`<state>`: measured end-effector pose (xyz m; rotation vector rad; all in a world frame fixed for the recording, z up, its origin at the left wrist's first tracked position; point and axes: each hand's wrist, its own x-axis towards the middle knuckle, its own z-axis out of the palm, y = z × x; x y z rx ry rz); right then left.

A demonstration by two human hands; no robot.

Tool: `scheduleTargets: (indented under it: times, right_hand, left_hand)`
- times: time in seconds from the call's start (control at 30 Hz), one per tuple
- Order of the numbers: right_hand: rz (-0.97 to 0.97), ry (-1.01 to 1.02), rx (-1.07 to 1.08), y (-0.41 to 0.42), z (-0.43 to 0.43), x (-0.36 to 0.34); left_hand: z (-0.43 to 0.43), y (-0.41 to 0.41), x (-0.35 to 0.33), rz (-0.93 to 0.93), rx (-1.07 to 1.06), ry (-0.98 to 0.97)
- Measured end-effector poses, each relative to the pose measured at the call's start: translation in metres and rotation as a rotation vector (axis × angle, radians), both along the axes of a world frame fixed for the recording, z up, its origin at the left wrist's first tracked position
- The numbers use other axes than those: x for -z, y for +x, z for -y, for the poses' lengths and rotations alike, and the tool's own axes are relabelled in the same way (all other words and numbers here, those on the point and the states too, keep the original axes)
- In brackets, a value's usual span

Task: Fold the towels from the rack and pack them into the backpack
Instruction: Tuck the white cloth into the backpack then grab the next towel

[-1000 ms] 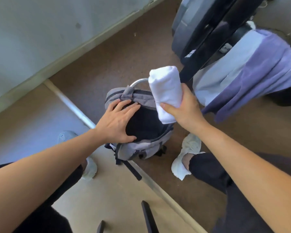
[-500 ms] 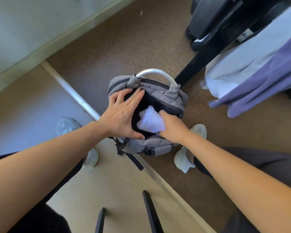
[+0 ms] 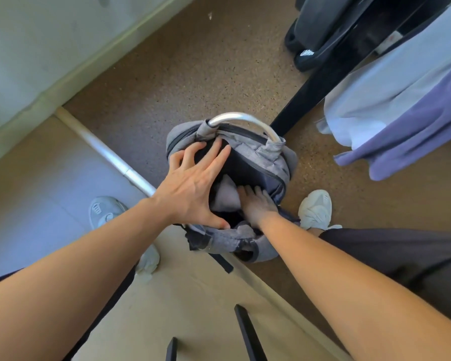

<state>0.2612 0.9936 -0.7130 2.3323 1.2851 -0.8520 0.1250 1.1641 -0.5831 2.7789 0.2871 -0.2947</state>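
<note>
Change: right hand (image 3: 257, 204) is sinking deeper into the backpack (image 3: 261, 157) with the towel (image 3: 225, 194).
Right fingers: lying flat, pressing the towel inside the backpack.
Left hand (image 3: 190, 194): fingers spread, holding the backpack's mouth open.
Rack (image 3: 305, 100): towels (image 3: 401, 105) are hanging beyond the backpack.

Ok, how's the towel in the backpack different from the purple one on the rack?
The white towel is bundled up small; the purple towel is unfolded and drapes loosely. The white towel sits down inside the backpack with the right hand on it; the purple towel hangs from the rack with no hand on it. Only a small part of the white towel shows, while the purple towel shows a wide sweep. Both are soft cloth.
</note>
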Motion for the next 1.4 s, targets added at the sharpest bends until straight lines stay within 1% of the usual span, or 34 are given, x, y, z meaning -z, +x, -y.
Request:
scheduleTargets:
  times: [0.1,0.2,0.3,0.37,0.47,0.53,0.7,0.83,0.97,1.03,1.1,1.13,1.2,1.27,1.33,1.4]
  right_hand:
    - [-0.072,-0.059,0.044,0.008,-0.007,0.01]
    - [-0.141,-0.018,0.12,0.013,-0.011,0.009]
    - [-0.253,0.065,0.201,0.013,-0.01,-0.01]
    - [-0.312,0.166,0.26,0.014,-0.012,-0.032]
    - [-0.346,0.29,0.304,0.018,-0.012,-0.071]
    - [-0.375,0.316,0.339,0.02,-0.008,-0.099]
    - [-0.533,0.371,0.43,0.028,0.011,-0.16]
    - [-0.521,0.39,0.431,0.041,0.031,-0.209]
    - [-0.488,0.461,0.463,0.058,0.054,-0.267]
    - [-0.455,0.595,0.571,0.068,0.069,-0.289]
    - [-0.448,0.828,0.769,0.078,0.082,-0.301]
    - [-0.414,0.955,0.879,0.083,0.087,-0.304]
    - [-0.263,1.158,1.063,0.096,0.094,-0.303]
    - [-0.146,1.289,1.229,0.107,0.099,-0.299]
    - [-0.152,1.414,1.422,0.118,0.103,-0.296]
    - [-0.189,1.496,1.488,0.128,0.104,-0.296]
  left_hand:
    - [-0.006,0.005,-0.001,-0.007,0.001,-0.013]
    - [-0.009,0.008,-0.002,-0.011,-0.009,-0.024]
    - [-0.009,0.009,-0.003,-0.015,-0.01,-0.03]
    - [-0.009,0.01,-0.004,-0.007,-0.008,-0.037]
    - [-0.011,0.011,-0.004,0.003,0.009,-0.016]
    - [-0.01,0.013,-0.005,-0.011,0.014,0.006]
    - [-0.011,0.024,-0.021,-0.065,-0.023,0.013]
    - [-0.004,0.026,-0.029,0.006,-0.054,0.005]
    - [0.018,0.021,-0.036,0.085,-0.085,-0.106]
    - [0.033,0.021,-0.046,0.097,-0.104,-0.156]
    - [0.048,0.024,-0.058,0.115,-0.151,-0.228]
    - [0.056,0.028,-0.066,0.119,-0.18,-0.274]
    - [0.075,0.039,-0.082,0.127,-0.248,-0.371]
    - [0.095,0.055,-0.096,0.135,-0.287,-0.456]
    - [0.113,0.077,-0.109,0.145,-0.274,-0.529]
    - [0.129,0.103,-0.122,0.17,-0.277,-0.608]
